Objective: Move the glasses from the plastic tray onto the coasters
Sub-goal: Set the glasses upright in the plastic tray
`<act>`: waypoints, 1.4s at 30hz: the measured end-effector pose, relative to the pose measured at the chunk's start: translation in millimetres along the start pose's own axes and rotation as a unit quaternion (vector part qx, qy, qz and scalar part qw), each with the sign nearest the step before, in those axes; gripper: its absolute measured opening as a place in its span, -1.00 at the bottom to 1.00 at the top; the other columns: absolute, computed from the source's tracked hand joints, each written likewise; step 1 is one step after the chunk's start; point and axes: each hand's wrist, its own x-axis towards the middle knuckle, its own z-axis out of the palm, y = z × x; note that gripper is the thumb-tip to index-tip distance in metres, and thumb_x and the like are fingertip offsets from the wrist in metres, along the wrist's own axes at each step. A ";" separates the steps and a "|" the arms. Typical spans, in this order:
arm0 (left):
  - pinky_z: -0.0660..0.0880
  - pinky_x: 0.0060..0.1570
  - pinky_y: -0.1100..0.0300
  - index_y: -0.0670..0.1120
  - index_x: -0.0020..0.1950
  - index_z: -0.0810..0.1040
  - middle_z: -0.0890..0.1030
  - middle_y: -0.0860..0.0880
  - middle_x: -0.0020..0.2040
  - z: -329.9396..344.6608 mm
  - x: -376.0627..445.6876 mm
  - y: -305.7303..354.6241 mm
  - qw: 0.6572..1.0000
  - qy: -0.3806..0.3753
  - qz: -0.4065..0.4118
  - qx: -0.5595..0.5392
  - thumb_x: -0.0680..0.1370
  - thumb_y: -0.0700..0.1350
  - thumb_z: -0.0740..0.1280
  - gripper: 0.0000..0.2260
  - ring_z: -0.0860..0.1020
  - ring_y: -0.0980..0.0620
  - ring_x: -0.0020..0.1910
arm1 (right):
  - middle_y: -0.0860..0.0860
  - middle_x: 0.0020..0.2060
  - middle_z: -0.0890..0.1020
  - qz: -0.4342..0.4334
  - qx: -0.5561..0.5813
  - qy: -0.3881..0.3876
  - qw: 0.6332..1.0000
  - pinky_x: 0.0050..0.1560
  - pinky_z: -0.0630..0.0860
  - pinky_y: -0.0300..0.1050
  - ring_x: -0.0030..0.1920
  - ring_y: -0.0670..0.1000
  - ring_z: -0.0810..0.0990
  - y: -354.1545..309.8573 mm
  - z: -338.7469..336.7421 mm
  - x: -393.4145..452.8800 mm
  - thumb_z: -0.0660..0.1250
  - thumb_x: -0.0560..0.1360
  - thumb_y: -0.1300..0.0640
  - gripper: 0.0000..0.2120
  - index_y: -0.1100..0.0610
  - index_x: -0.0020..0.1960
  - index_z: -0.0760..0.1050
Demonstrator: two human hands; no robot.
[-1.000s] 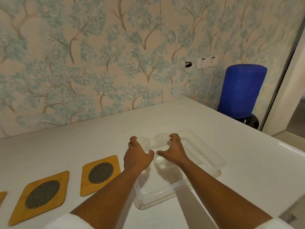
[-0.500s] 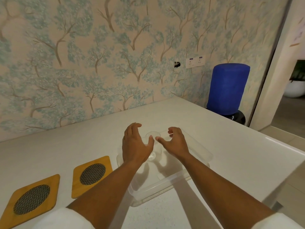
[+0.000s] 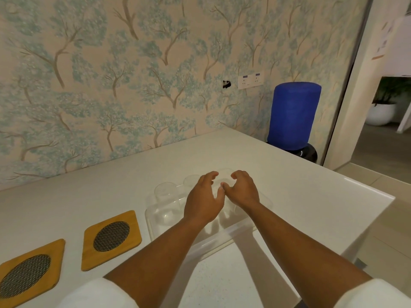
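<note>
Left of the clear plastic tray [image 3: 155, 227] lie two square bamboo coasters with dark woven centres [image 3: 111, 238], bare and ready for the glasses. In the tray's left end stand two clear tumblers [image 3: 165, 193], upright and untouched. Over the tray's middle, the left hand [image 3: 203, 202] and the right hand [image 3: 241, 191] hover with fingers curled apart, gripping nothing, seemingly cupped around a third transparent glass [image 3: 223, 182], probably to lift it.

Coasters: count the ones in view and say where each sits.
2. One coaster lies just left of the plastic tray; the other coaster lies further left, cut by the frame edge. More may lie beyond it.
</note>
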 end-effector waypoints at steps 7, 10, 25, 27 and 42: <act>0.42 0.22 0.10 -0.09 0.56 0.14 0.38 -0.09 0.47 32.5 2.6 2.1 0.970 -0.160 -0.182 0.006 0.62 0.09 0.19 -0.43 0.42 -0.09 0.37 | 0.10 0.28 0.52 0.061 -0.023 -0.097 0.993 0.04 0.48 -0.06 0.22 0.12 0.54 15.1 -3.0 7.1 0.41 0.46 -0.10 -0.41 0.18 0.36 0.38; 0.46 0.01 0.15 -0.15 0.55 0.10 0.46 -0.14 0.37 39.9 5.5 0.5 0.934 -0.208 -0.290 -0.035 0.60 0.14 0.18 -0.37 0.53 -0.09 0.23 | 0.12 0.27 0.53 0.077 -0.027 -0.159 0.984 -0.04 0.46 -0.11 0.18 0.12 0.55 19.0 -3.5 9.7 0.37 0.48 -0.09 -0.40 0.20 0.39 0.33; 0.53 0.17 0.01 -0.10 0.51 0.24 0.51 -0.14 0.31 52.1 13.7 -9.0 0.892 -0.162 -0.370 -0.201 0.47 0.01 0.49 -0.30 0.56 -0.09 0.13 | 0.12 0.09 0.55 0.164 0.105 -0.215 0.957 -0.07 0.54 -0.07 0.01 0.09 0.58 15.0 -11.2 17.9 0.49 0.35 0.08 -0.49 0.23 0.21 0.42; 0.50 0.20 0.03 -0.08 0.51 0.22 0.46 -0.10 0.39 51.9 13.9 -9.6 0.913 -0.149 -0.335 -0.180 0.44 -0.02 0.53 -0.25 0.52 -0.10 0.23 | 0.13 0.28 0.46 0.159 0.121 -0.210 0.957 0.10 0.52 -0.02 0.22 0.16 0.50 14.6 -12.4 19.5 0.51 0.32 0.12 -0.25 0.20 0.42 0.28; 0.44 0.30 0.03 -0.06 0.47 0.30 0.46 -0.04 0.40 53.5 1.1 -14.3 0.961 -0.090 -0.238 -0.108 0.43 -0.27 0.52 -0.32 0.45 -0.06 0.35 | 0.12 0.23 0.44 0.081 0.077 -0.169 0.979 0.02 0.54 -0.05 0.16 0.11 0.47 17.0 3.5 8.7 0.65 0.15 0.23 -0.10 0.14 0.38 0.28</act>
